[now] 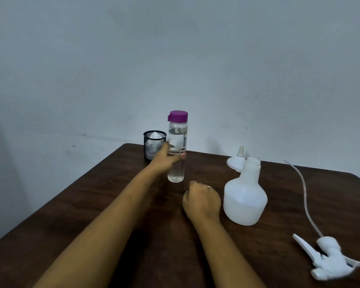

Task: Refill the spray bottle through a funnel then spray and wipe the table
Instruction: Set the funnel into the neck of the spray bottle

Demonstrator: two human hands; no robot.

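Two grips, one loaded. Dark surface carries everything. Spray bottle stands upright, neck open, right of centre, just beside the right grip, which is loosely curled, empty and resting on the surface. Water bottle is upright with its purple cap on, long axis vertical, left of the spray bottle; left grip wraps its mid-body, thumb in front. Trigger head lies detached at near right. Funnel sits spout-up right behind the spray bottle. Right grip is nearer the funnel, so my call is that it seats the funnel while the left brings the water across
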